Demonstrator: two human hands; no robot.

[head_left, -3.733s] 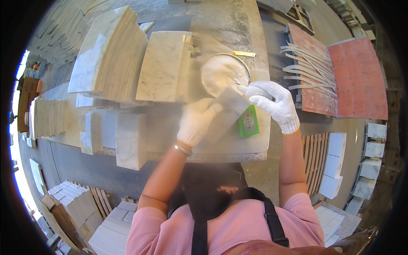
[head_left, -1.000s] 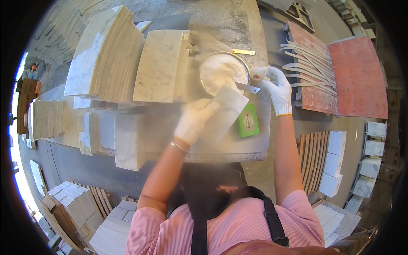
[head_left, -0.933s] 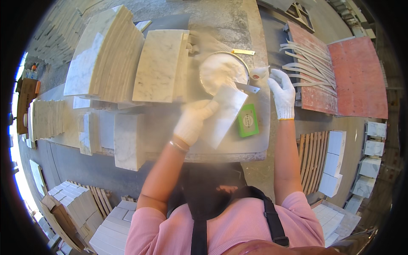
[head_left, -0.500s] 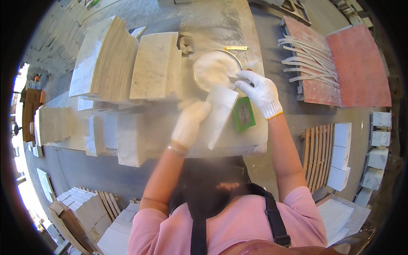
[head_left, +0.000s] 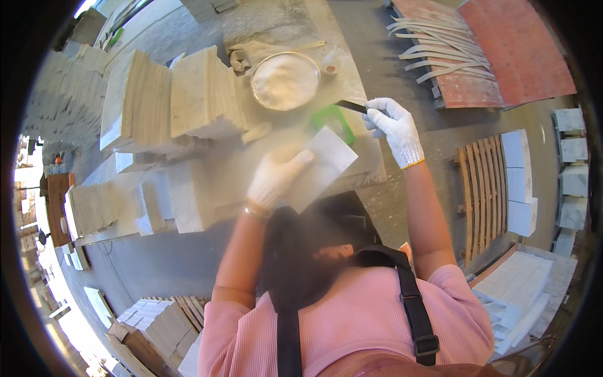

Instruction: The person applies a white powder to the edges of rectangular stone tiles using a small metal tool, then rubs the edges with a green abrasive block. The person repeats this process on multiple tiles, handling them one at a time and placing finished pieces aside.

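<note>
My left hand [head_left: 276, 176], in a white knitted glove, grips a white marble tile [head_left: 331, 161] by its left edge, with the thumb on its face. The tile is held tilted near the table's front edge. My right hand [head_left: 396, 132], gloved too, is closed round a thin dark blade, seemingly a putty knife [head_left: 350, 106], pointing left and apart from the tile. Beyond them stands a round bowl [head_left: 318, 76] of white powder or paste [head_left: 284, 80]. A green rectangular block [head_left: 323, 118] lies behind the tile, partly hidden by it.
Stacks of marble tiles [head_left: 204, 94] line the table's left side. A crumpled cloth [head_left: 242, 58] lies beside the bowl, a small bottle [head_left: 329, 63] to its right. Rightward are a red board [head_left: 515, 50] with pale strips [head_left: 440, 47] and a slatted wooden pallet [head_left: 483, 195].
My right hand has drawn the blade away from the tile's far end, to the right. The left hand has turned the tile and brought it nearer to me. The whole view has shifted.
</note>
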